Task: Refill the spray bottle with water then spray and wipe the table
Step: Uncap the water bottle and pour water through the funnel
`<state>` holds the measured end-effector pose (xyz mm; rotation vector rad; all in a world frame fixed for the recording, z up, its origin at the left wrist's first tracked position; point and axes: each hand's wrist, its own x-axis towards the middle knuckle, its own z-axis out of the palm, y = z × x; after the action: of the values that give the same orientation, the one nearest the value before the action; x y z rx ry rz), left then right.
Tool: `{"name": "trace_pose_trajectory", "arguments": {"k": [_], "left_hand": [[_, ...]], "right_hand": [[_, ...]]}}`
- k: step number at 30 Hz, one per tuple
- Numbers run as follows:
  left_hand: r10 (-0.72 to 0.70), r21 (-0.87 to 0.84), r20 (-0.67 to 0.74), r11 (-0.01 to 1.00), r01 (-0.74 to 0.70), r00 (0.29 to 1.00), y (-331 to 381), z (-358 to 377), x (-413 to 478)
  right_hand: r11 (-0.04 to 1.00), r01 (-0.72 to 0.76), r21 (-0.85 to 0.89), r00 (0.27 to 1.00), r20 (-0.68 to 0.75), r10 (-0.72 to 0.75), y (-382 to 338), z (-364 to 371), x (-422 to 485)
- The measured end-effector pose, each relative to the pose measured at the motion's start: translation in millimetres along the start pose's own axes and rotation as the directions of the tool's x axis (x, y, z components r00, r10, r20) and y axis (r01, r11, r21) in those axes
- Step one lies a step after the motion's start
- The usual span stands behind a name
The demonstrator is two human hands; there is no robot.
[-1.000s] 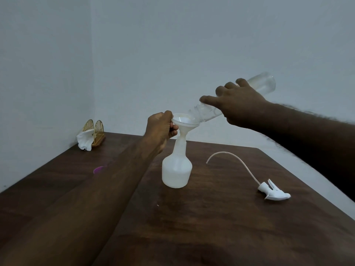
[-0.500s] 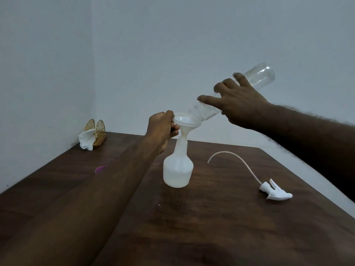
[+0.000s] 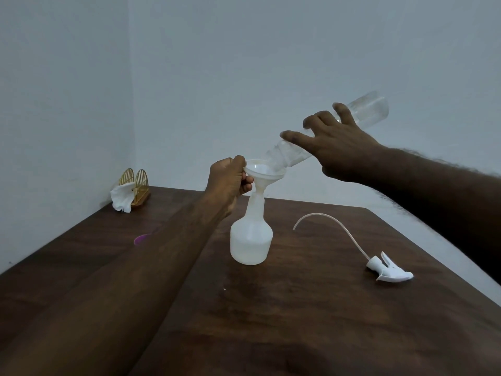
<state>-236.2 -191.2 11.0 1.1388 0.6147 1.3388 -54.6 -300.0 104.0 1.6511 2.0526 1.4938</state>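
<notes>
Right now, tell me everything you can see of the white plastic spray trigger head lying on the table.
The white plastic spray trigger head lies on its side on the dark wooden table, detached, to the right of the translucent white spray bottle. Its trigger lever sticks upward. A thin pale dip tube arcs from its collar up and toward the bottle. Only the table touches it.

Gold wire holder (image 3: 140, 183) by the left wall (image 3: 62, 104), small purple item (image 3: 141, 239) nearer, partly hidden.

Dark wooden table (image 3: 325, 321) bears white plastic spray bottle (image 3: 250, 240) (upright, centre), white trigger head with tube (image 3: 390, 271) lying right, gold wire napkin holder (image 3: 135, 183) far left.
</notes>
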Motion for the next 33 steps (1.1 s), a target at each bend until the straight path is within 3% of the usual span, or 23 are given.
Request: {"name": "trace_pose_trajectory", "arguments": {"k": [9,27,33], "left_hand": [[-0.002,-0.002,-0.003,1.0,0.002,1.0,0,0,0],[-0.008,-0.021,0.002,1.0,0.008,1.0,0,2,-1],[-0.008,-0.013,0.003,1.0,0.008,1.0,-1,1,-1]], "right_hand": [[0.988,-0.093,0.12,0.994,0.072,0.085,2,1,0],[0.999,-0.029,-0.016,1.0,0.007,0.029,6,11,-5],[0.997,-0.022,-0.075,0.996,-0.087,0.016,5,12,-8]]}}
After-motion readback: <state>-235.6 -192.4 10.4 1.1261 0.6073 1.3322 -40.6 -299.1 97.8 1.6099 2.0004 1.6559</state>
